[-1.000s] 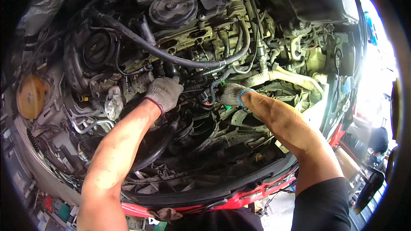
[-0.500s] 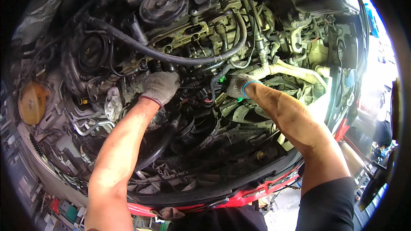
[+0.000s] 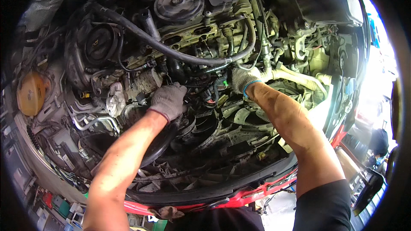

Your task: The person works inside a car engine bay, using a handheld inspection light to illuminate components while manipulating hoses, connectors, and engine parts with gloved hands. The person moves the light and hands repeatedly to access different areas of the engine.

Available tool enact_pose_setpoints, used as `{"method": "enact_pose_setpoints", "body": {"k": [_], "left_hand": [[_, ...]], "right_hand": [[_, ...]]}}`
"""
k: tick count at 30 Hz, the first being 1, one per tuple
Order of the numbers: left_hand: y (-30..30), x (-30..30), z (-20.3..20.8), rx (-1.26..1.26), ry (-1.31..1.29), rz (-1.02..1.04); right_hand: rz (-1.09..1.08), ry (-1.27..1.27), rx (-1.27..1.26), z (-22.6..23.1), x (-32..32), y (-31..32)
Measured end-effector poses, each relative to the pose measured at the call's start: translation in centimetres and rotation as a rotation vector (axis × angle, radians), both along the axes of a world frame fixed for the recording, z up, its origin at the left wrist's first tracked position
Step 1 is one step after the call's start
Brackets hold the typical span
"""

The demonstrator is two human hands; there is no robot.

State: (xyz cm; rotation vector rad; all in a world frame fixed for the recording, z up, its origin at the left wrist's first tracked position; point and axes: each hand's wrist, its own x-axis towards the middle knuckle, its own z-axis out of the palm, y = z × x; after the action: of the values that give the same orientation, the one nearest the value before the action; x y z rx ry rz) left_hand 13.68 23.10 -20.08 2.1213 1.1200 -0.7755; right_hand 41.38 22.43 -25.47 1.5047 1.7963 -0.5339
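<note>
Both my hands wear knitted grey-white work gloves and reach into an open engine bay. My left hand [image 3: 169,99] is curled, its fingertips among dark cables and hoses in the middle; what they hold is hidden. Beside it are a round metal housing [image 3: 148,80] and a crumpled pale wrap [image 3: 115,99]. To the right, my right hand [image 3: 245,79] reaches down beside a green clip [image 3: 225,83] and a wiring connector [image 3: 209,99]; its fingertips cannot be made out. A thick black hose [image 3: 184,57] arches across the engine just beyond both hands.
An orange-yellow fluid reservoir [image 3: 31,94] stands at the far left. Bent metal pipes [image 3: 96,122] lie left of my left forearm. Fan shrouds [image 3: 244,115] sit in front, then the red front edge [image 3: 248,196] with a dirty glove [image 3: 168,212] on it. A pale pipe [image 3: 295,76] runs right.
My left hand has drawn nearer to me, uncovering the round metal housing. My right hand has shifted slightly farther away, beside the green clip. The whole view has shifted a little.
</note>
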Motion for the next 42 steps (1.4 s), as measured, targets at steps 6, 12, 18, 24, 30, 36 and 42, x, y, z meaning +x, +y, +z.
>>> {"method": "enact_pose_setpoints", "body": {"k": [6, 12, 18, 24, 30, 36, 42], "left_hand": [[-3.0, -2.2, -2.2, 0.283, -0.221, -0.029], [-4.7, -2.4, -3.0, 0.395, -0.057, -0.286], [-5.0, -0.7, -0.4, 0.403, 0.049, -0.407], [-3.3, -1.5, -0.2, 0.150, -0.228, 0.073], [-2.1, -4.8, 9.1, 0.028, -0.078, 0.430], [-6.1, -15.9, 16.1, 0.276, -0.193, 0.693], [-13.1, -18.3, 20.8, 0.405, -0.240, 0.901]], "right_hand": [[0.038, 0.013, -0.068, 0.6, -0.8, 1.2], [0.219, 0.066, -0.045, -1.8, 0.5, 0.7], [0.190, 0.107, -0.322, 2.2, 2.6, 0.9], [-0.240, 0.463, -0.380, 3.2, 3.7, -1.0], [-0.328, 0.265, -0.131, 6.2, 1.9, -0.5], [-0.063, 0.152, -0.123, 9.5, 1.7, -0.9], [0.077, 0.356, -0.114, 23.0, -6.3, -5.4]]}}
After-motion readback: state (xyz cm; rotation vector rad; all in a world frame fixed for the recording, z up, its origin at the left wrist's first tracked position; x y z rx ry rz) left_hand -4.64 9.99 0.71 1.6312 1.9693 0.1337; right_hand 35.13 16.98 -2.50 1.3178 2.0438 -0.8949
